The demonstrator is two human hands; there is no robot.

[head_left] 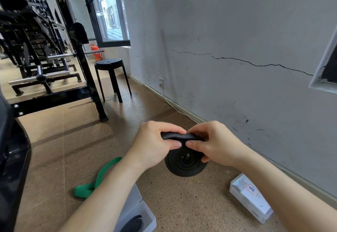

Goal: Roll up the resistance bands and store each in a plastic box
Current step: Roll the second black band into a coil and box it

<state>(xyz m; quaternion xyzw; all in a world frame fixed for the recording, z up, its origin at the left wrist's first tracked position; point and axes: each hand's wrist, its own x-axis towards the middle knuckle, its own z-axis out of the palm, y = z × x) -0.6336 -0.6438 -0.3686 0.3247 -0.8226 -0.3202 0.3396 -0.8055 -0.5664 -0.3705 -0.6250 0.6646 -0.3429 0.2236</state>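
Both my hands hold a black resistance band (184,166) in the air above the floor; most of it is wound into a flat coil that hangs below my fingers. My left hand (155,144) pinches the loose top strip from the left, and my right hand (213,143) pinches it from the right, thumbs almost touching. A green resistance band (98,178) lies unrolled on the floor, partly behind my left forearm. An open clear plastic box (144,213) under that forearm holds a dark rolled band. A second clear plastic box (249,198) with a red-marked label lies at the right.
The cork-coloured floor (182,204) runs along a grey cracked wall (237,67) on the right. A black stool (111,74) stands ahead by the wall, with black gym frames (54,78) and a red fire extinguisher (96,52) behind. A dark object (11,158) fills the left edge.
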